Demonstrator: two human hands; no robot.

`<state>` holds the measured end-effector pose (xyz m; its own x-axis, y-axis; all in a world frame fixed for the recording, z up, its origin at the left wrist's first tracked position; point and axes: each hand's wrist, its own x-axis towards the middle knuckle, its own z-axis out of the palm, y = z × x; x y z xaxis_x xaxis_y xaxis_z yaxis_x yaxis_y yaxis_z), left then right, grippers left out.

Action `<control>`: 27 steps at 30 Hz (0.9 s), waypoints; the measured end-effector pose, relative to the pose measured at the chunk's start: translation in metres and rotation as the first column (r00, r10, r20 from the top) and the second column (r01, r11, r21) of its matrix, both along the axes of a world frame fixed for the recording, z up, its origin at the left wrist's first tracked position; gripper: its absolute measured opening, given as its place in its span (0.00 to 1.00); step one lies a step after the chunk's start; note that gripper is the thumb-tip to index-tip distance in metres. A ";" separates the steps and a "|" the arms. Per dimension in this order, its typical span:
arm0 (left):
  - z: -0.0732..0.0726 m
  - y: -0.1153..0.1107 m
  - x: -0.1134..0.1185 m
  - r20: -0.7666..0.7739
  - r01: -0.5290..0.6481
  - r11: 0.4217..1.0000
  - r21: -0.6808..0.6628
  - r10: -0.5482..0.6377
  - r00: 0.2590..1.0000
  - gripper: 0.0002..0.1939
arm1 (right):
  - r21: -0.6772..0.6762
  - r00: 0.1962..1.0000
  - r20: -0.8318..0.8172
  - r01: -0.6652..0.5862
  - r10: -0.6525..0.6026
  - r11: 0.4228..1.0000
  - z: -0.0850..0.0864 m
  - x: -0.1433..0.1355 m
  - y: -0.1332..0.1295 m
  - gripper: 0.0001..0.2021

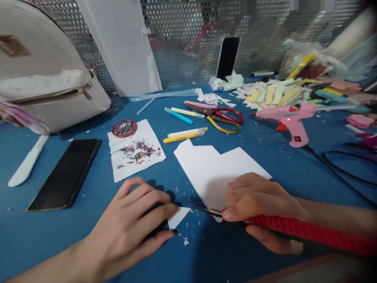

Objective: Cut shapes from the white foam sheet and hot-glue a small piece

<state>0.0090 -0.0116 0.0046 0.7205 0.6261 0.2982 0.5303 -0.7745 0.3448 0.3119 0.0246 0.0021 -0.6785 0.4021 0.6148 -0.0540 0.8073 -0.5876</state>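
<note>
My right hand is wrapped round a red utility knife, its ribbed handle running off to the right. The dark metal tip points left, close to a small torn white piece. Fingers of my left hand are bent over that piece on the blue table, holding its left end between thumb and fingertips. Behind the knife lies a larger cut white sheet, partly hidden by my right hand. Tiny white scraps are scattered near the blade.
A black phone and a paper with coloured bits lie left. Markers and scissors lie behind the sheet. A pink glue gun with a trailing cable stands right, before a pile of coloured strips.
</note>
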 end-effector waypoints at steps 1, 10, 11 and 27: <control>0.000 0.000 0.000 -0.004 0.001 1.000 0.002 -0.001 1.000 0.11 | -0.005 1.000 0.004 -0.006 0.006 1.000 0.000 0.000 0.001 0.11; 0.000 0.002 0.000 0.001 -0.007 1.000 0.008 0.007 1.000 0.11 | -0.003 0.998 0.019 -0.063 0.063 0.998 -0.001 -0.002 0.002 0.11; 0.000 0.002 0.001 0.006 -0.008 1.000 0.009 0.008 1.000 0.10 | 0.001 0.998 0.026 -0.062 0.062 0.998 -0.001 -0.001 0.001 0.11; 0.002 0.001 0.002 0.013 -0.042 0.999 -0.012 0.042 0.999 0.12 | 0.022 0.993 0.023 -0.114 0.114 0.993 -0.003 0.000 0.002 0.12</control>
<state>0.0106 -0.0105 0.0063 0.6897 0.6591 0.2999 0.5575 -0.7476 0.3608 0.3114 0.0266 -0.0008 -0.7321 0.3068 0.6082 -0.1343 0.8103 -0.5704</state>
